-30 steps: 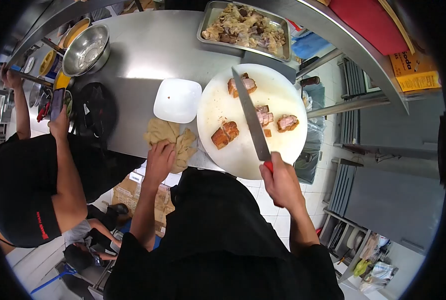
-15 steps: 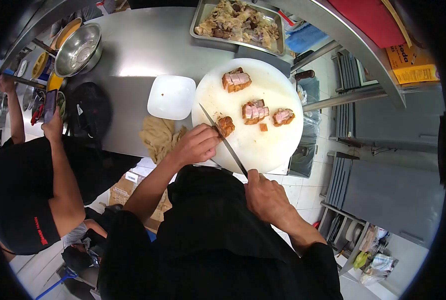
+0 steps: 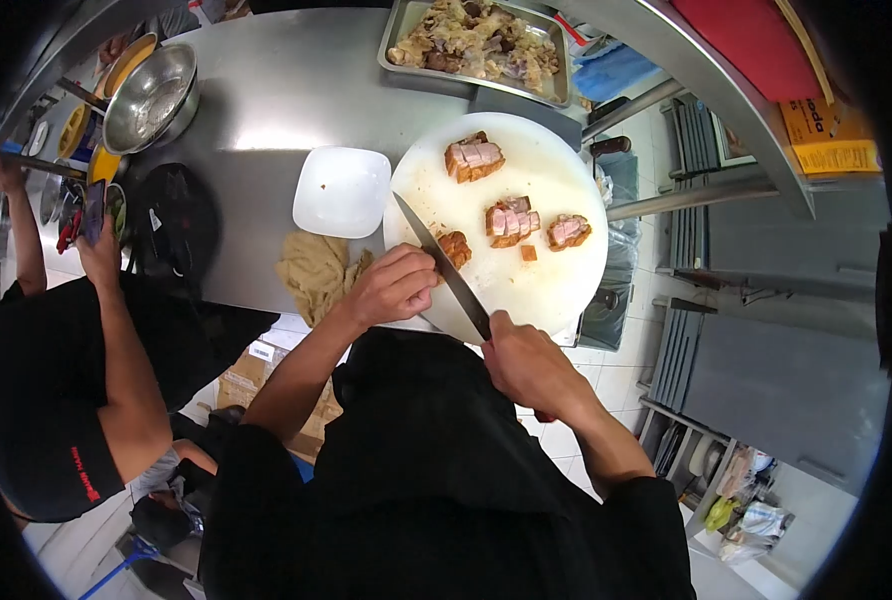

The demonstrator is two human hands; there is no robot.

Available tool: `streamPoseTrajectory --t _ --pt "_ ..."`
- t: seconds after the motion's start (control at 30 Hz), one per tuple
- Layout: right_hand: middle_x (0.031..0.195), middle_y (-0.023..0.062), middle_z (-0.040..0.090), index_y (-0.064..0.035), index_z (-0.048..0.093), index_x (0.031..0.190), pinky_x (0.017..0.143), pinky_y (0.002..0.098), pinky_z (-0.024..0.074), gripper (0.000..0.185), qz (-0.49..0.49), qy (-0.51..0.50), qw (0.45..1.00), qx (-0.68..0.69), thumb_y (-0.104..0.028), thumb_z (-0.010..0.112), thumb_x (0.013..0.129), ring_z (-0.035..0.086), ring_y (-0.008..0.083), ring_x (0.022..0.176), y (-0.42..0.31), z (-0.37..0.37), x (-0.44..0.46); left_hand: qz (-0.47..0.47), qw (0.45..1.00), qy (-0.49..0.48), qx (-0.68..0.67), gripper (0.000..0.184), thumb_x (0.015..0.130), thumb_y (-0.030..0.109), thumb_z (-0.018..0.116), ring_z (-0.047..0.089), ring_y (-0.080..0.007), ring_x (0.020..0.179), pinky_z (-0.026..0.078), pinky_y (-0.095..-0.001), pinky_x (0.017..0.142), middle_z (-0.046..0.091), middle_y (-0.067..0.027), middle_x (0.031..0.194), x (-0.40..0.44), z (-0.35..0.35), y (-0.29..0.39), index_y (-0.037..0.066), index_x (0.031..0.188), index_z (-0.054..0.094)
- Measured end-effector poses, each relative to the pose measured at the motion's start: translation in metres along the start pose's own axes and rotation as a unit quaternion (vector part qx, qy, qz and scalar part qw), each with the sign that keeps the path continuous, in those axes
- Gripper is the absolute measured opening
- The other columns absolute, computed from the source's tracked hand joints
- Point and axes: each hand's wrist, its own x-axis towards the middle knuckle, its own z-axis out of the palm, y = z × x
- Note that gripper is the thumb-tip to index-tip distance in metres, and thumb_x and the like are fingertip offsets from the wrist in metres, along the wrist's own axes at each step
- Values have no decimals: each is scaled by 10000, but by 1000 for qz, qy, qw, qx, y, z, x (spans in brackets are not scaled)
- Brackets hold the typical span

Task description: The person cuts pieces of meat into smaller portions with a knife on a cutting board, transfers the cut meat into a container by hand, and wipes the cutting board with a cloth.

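Note:
A knife [image 3: 440, 262] is in my right hand [image 3: 531, 368], its fingers wrapped round the handle. The blade slants up and left across the round white cutting board [image 3: 521, 300]. Curled at the board's near left edge, my left hand [image 3: 396, 287] has its fingertips on a browned chunk of roast pork [image 3: 455, 249] beside the blade. Blade and fingers hide part of that chunk. Farther right lie sliced roast pork portions, one at the top [image 3: 474, 158], one in the middle [image 3: 511, 222] and a smaller one [image 3: 569, 232], plus a small loose bit [image 3: 529, 253].
Left of the board are a white square dish [image 3: 342, 193] and a crumpled tan cloth [image 3: 316, 272]. A metal tray [image 3: 466, 82] of cooked meat pieces stands behind. Steel bowls [image 3: 153, 100] sit at far left, where another person [image 3: 56, 390] holds a phone [image 3: 93, 212].
The knife blade has tilted, so more of its flat side shows. My right hand has shifted slightly up and left with it. My left hand stays at the pork chunk.

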Motion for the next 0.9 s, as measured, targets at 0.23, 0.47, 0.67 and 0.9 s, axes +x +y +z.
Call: streamPoseTrajectory --t 0.23,0.47,0.67,0.9 --pt "747 338 639 81 467 1015 709 592 513 249 -75 150 984 62 -136 573 957 642 541 736 31 53 85 3 1000 -5 -10 256 655 -63 740 655 -314 886 556 -384 781 658 -125 971 2 -2 1 -7 895 670" --pt "787 306 648 31 486 1028 680 554 492 241 -47 192 969 147 -126 641 931 642 514 774 53 24 -3 -47 991 55 109 246 698 -34 767 647 -340 949 547 -449 825 641 -136 1086 -19 -29 29 22 924 688" --pt "741 200 599 -6 561 1205 651 422 497 421 73 236 949 199 -27 631 790 633 369 672 122 18 -141 -298 927 63 219 379 816 -24 661 517 -408 1214 425 -488 1041 554 -223 1246 -101 -31 25 19 1193 642" --pt "737 115 612 27 537 1284 567 351 521 459 220 312 885 268 -5 639 838 640 197 600 180 19 -204 -291 917 -82 260 376 920 76 567 492 -391 1263 349 -515 1081 543 -189 1357 -131 -19 12 43 1293 607"
